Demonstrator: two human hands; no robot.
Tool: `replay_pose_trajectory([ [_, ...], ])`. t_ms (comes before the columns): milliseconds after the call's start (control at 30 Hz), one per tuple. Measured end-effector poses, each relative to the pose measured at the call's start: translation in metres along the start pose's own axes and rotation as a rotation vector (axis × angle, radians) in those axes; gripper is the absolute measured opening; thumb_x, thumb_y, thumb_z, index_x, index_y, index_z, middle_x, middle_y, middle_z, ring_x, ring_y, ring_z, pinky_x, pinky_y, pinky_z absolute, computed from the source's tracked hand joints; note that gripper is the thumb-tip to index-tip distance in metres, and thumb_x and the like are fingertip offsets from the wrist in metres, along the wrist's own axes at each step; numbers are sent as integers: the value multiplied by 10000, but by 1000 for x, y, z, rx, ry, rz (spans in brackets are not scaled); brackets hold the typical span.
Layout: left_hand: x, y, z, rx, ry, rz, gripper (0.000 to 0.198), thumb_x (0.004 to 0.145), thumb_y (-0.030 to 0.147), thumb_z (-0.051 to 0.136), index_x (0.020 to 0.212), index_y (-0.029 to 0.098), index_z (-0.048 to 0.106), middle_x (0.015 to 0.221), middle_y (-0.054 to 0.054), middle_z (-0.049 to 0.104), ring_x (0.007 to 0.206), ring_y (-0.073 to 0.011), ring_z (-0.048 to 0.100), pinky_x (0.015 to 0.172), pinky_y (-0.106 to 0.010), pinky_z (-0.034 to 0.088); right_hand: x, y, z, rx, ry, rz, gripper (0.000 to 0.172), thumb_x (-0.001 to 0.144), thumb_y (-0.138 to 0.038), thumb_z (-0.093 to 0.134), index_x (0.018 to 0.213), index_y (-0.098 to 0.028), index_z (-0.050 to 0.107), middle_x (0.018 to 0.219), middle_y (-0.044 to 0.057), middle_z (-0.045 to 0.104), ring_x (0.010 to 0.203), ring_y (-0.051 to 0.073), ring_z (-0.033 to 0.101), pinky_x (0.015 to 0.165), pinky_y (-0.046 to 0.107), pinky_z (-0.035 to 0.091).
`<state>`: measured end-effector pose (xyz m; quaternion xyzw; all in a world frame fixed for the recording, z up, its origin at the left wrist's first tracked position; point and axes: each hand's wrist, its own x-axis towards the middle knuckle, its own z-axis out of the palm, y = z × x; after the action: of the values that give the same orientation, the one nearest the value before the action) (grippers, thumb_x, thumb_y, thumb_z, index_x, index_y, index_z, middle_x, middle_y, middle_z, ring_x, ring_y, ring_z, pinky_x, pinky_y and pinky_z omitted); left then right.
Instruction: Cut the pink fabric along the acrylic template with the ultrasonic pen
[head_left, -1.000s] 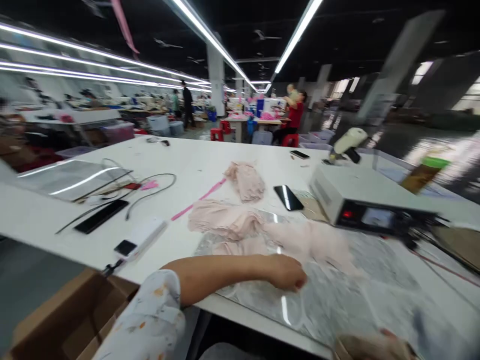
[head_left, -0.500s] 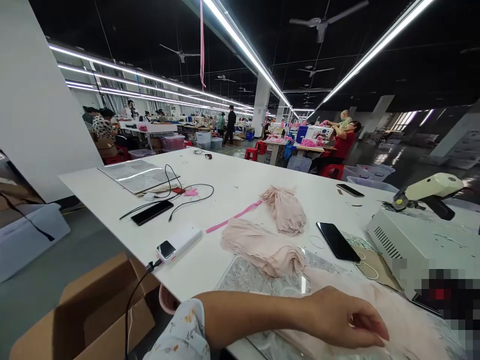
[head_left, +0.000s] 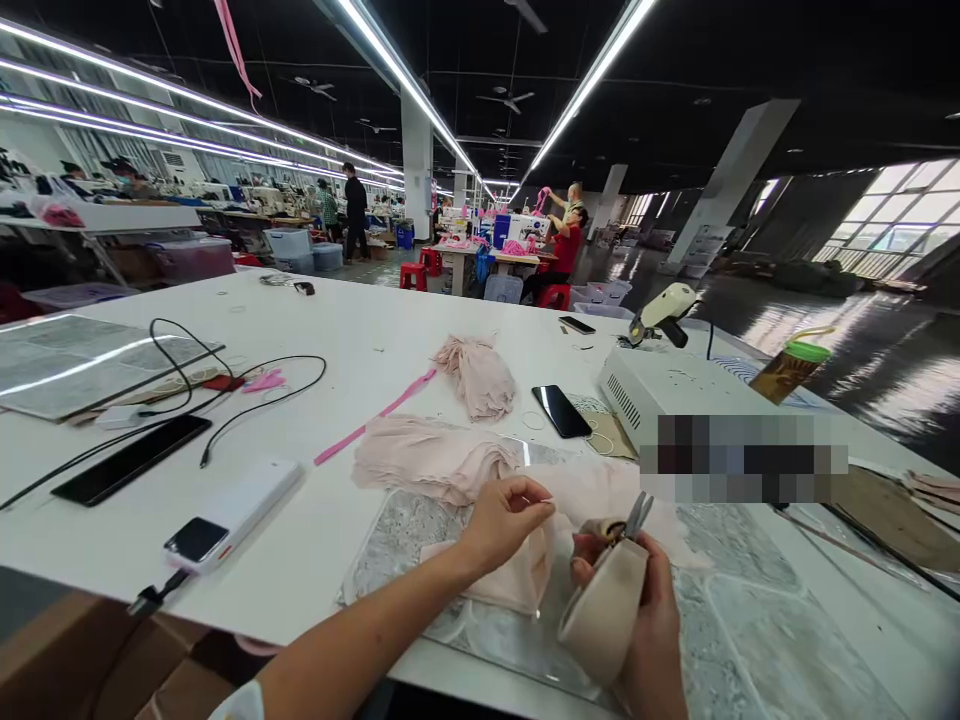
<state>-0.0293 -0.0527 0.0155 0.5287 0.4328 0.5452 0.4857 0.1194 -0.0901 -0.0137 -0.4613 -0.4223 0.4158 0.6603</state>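
My left hand (head_left: 510, 520) is closed in a pinch at the top edge of a thin pale pink fabric piece (head_left: 525, 575), which hangs below the fingertips. My right hand (head_left: 656, 620) is wrapped round small thread snips (head_left: 637, 515), their grey blades pointing up. A wide beige band (head_left: 604, 620) curves in a loop at the same hand; how it is fixed there is hidden. Beyond my hands lie a folded stack of pale pink fabric (head_left: 435, 460) and a gathered pale pink bundle (head_left: 476, 378). Under my hands is a grey marble-patterned board (head_left: 780, 640).
A bright pink strip (head_left: 375, 415) lies left of the fabric. Phones (head_left: 561, 411), a white power bank (head_left: 234, 515) and black cables (head_left: 322, 375) are on the table. To the right stands a pale machine box (head_left: 675, 385) with a cutter on top. Co-workers (head_left: 566, 245) sit farther back.
My view has turned right. My left hand has drawn back from the right side and now pinches the fabric. My right hand has come into view with the snips and beige band.
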Motion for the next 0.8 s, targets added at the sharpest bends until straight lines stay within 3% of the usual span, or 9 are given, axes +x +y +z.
replay_pose_trajectory([
  [200,-4,10,8,11,9,-20,208,700,337,672,741,134,646,621,-11,596,547,-112,531,534,-214,422,-5,8,13,12,20,85,702,505,-320,846,1116,-247,507,777,-3,707,639,196,674,559,297,546],
  [367,-5,16,1,73,90,38,130,713,282,667,716,152,667,730,-33,647,677,-145,559,649,-246,439,-3,9,14,24,36,106,673,534,-364,825,1118,-247,511,766,-17,694,656,195,669,592,304,544],
  [600,-15,25,4,109,114,122,26,693,188,679,671,188,694,754,-35,660,809,-192,574,845,-313,418,-6,10,23,8,93,118,776,439,-327,864,1125,-264,504,816,-8,706,683,199,664,580,293,538],
  [800,-14,19,6,0,167,20,6,663,160,683,660,156,686,686,-27,636,697,-153,548,731,-276,434,2,22,16,4,107,186,802,324,-270,893,1056,-267,566,770,-10,710,656,202,654,545,276,532],
])
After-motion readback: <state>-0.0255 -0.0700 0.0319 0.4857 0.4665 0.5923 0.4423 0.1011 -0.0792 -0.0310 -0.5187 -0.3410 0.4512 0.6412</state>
